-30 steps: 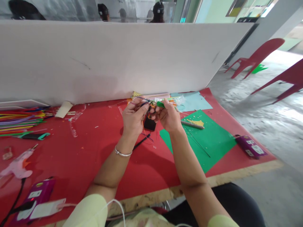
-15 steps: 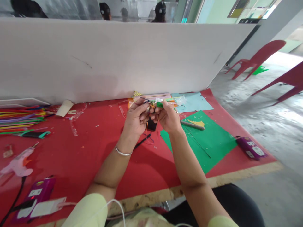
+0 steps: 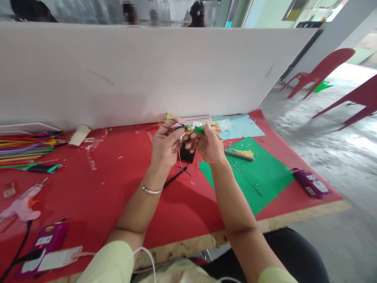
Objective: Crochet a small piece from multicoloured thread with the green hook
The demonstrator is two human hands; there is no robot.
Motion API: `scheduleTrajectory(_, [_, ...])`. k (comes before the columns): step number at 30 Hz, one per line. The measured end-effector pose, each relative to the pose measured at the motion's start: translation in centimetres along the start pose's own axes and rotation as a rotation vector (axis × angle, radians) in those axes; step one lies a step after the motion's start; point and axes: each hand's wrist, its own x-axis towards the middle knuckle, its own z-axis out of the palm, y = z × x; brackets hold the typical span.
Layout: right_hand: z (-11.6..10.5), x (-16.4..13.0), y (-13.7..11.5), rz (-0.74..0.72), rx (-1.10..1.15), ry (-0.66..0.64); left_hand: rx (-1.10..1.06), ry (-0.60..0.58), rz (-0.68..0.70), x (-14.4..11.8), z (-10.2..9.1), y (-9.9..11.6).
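The head view shows both hands raised together above the red-covered worktable point(image 3: 97, 196), fingertips nearly meeting over a small tangle of thin coloured wires point(image 3: 183, 128). The left hand point(image 3: 165, 147) has thumb and forefinger pinched on the dark and orange strands of that tangle, with loose orange and dark ends hanging below the fingers. The right hand point(image 3: 208, 146) has its fingers closed on a short bright green stick point(image 3: 199, 130), gripped near its middle. The stick's long axis runs almost level, left to right across the view, with its free end pointing toward the left hand's fingertips and just beside the wire tangle; whether it touches the wires cannot be told. Both hands are about equally near the tangle, which lies between them.

Directly below the hands a black phone-like object point(image 3: 186, 154) lies on the table. To the right lie a green paper sheet point(image 3: 259, 177) and a grey pen-like rod point(image 3: 239, 155). Far left lie a bundle of coloured sticks point(image 3: 26, 149) and a pink glue gun point(image 3: 22, 204).
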Motion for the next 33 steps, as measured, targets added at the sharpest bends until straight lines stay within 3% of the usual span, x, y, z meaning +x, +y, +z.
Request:
scheduleTrajectory(8, [-0.16,-0.08,0.14,-0.097,0.019,-0.072,0.024,0.053,0.127,0.00,0.41,-0.12])
scheduleTrajectory(25, [0.32,-0.02,0.74,-0.177,0.036,0.028,0.004,-0.001,0.070,0.13,0.13,-0.25])
scheduleTrajectory(33, [-0.03,0.12,0.99,-0.187,-0.038,0.036,0.082,0.034,0.110,0.03,0.12,-0.36])
